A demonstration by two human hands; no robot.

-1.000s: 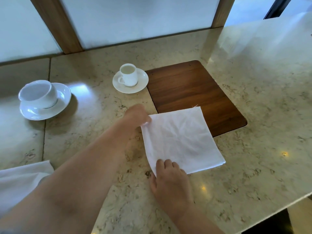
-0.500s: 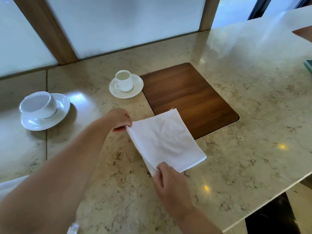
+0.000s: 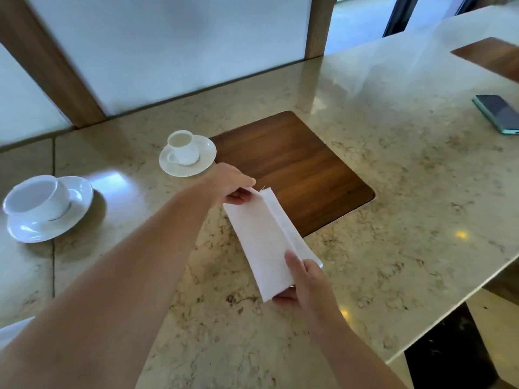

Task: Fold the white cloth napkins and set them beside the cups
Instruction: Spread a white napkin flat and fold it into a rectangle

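A white cloth napkin [image 3: 262,240] is lifted off the marble table, its left half turned up and over toward the right. My left hand [image 3: 231,185] pinches its far corner. My right hand [image 3: 304,282] pinches its near corner. A small white cup [image 3: 182,147] on a saucer stands just behind my left hand. A larger white cup [image 3: 36,197] on its saucer sits at the far left. The corner of another white cloth [image 3: 11,331] peeks in at the left edge.
A dark wooden inset panel [image 3: 297,169] lies in the marble table [image 3: 393,192] under the napkin's far end. A phone [image 3: 498,113] lies at the right. A second wooden panel [image 3: 491,56] shows at the far right. The table's front edge runs along the lower right.
The napkin lay flat as a square under both hands. Both hands have since pinched its left corners and lifted that side up and over toward the right, narrowing it to a strip.
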